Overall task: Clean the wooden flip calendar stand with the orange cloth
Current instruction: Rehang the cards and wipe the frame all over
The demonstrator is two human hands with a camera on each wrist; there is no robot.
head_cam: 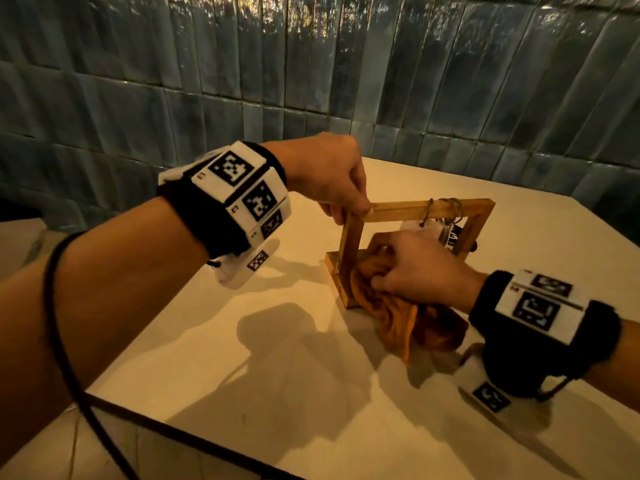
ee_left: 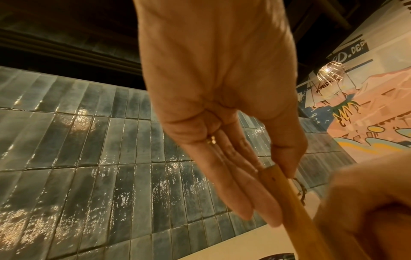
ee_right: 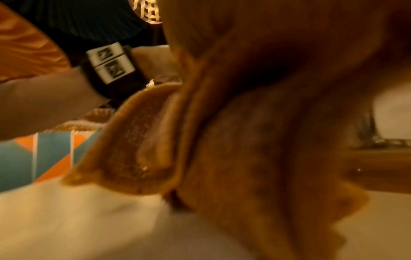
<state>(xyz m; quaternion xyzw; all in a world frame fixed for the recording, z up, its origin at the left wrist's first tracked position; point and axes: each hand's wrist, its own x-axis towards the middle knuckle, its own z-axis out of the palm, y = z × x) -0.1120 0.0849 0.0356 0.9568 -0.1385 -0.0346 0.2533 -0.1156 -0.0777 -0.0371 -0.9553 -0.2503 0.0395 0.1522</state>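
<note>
The wooden flip calendar stand stands upright on the pale table, a frame with rings and small cards hanging from its top bar. My left hand pinches the top left corner of the frame between thumb and fingers; the left wrist view shows that bar held between thumb and straight fingers. My right hand grips the bunched orange cloth against the stand's base and left post. The cloth fills the right wrist view, blurred, and hides the fingers there.
The table sits in a corner of blue-grey tiled wall, with its near edge at lower left. A black cable runs from my left arm down past the table edge. A painted mural wall and a caged lamp lie to the right.
</note>
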